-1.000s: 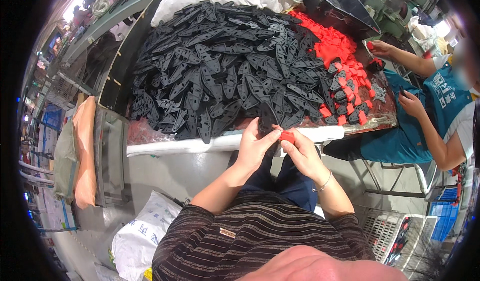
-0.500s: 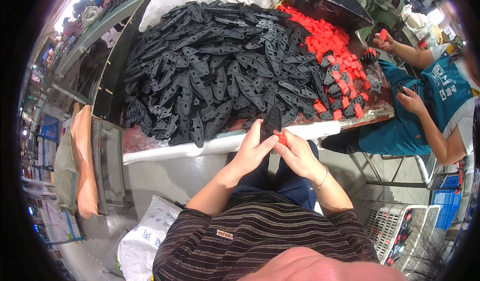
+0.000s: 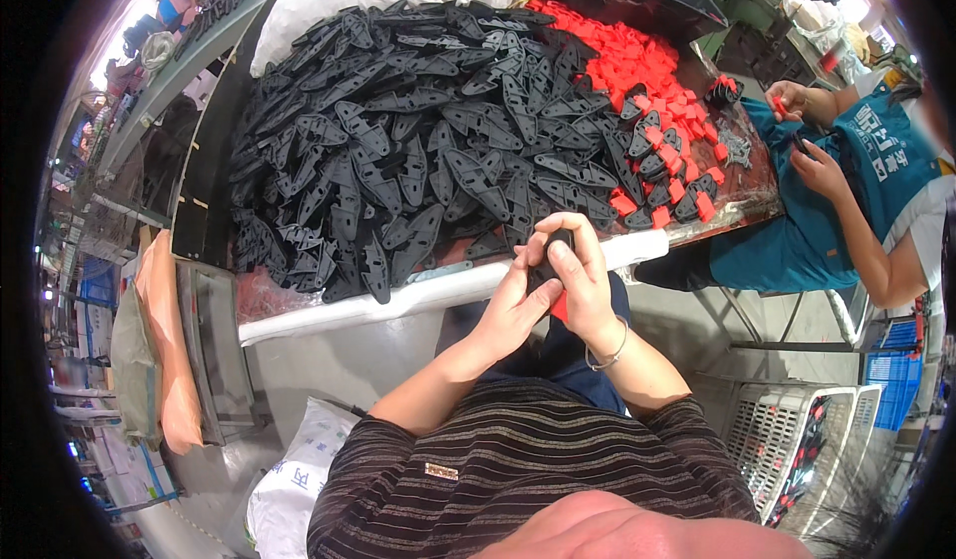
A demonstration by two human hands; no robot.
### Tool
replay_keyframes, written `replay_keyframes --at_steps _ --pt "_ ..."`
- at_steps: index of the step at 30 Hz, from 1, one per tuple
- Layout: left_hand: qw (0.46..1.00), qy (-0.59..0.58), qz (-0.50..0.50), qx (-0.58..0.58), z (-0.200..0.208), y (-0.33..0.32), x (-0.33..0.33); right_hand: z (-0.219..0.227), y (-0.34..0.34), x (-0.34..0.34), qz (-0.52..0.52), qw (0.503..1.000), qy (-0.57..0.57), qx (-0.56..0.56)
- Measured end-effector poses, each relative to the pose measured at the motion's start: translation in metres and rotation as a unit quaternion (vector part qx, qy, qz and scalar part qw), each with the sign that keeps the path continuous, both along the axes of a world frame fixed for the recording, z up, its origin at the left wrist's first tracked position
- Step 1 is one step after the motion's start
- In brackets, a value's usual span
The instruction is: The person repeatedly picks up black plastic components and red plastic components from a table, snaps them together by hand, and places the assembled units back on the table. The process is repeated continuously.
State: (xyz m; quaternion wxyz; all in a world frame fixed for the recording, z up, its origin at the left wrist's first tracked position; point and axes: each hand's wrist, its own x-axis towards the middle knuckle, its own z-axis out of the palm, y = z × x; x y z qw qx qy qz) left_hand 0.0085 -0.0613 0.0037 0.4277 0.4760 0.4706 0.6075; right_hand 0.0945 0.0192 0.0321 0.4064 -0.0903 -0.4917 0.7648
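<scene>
My left hand [image 3: 513,295] and my right hand [image 3: 583,270] are pressed together just below the table's front edge, both gripping one black plastic part [image 3: 546,268]. A small red plastic piece [image 3: 560,307] shows under my right palm. Right in front of them a big heap of black flat plastic parts [image 3: 418,151] covers the table. Further right lies a pile of small red pieces [image 3: 637,61], with several black-and-red joined parts [image 3: 687,196] near the table's right end.
The table's white front edge [image 3: 398,300] runs under the heap. A person in a blue vest [image 3: 866,181] works at the right. A white slatted basket [image 3: 797,440] stands at lower right, a white sack [image 3: 289,479] at lower left.
My hands have closed tighter together around the black part. The red piece, earlier plain at my right fingertips, is now mostly covered. The view has shifted slightly.
</scene>
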Motion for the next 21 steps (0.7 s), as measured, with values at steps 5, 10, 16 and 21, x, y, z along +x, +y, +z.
replay_keyframes --at_steps 5,10,16,21 --pt "0.981 -0.192 0.000 -0.024 0.012 -0.003 0.008 0.011 0.003 0.002 0.017 0.999 -0.006 0.043" --pt "0.999 -0.018 0.050 -0.001 0.004 0.007 0.006 0.005 0.009 -0.002 0.006 1.000 -0.006 -0.017" --pt "0.992 -0.120 -0.027 -0.021 0.007 0.006 0.002 -0.002 0.012 -0.001 0.005 0.999 0.005 -0.037" --pt "0.982 -0.184 -0.045 -0.025 0.012 0.008 0.006 -0.001 0.011 0.002 0.012 0.998 0.027 -0.058"
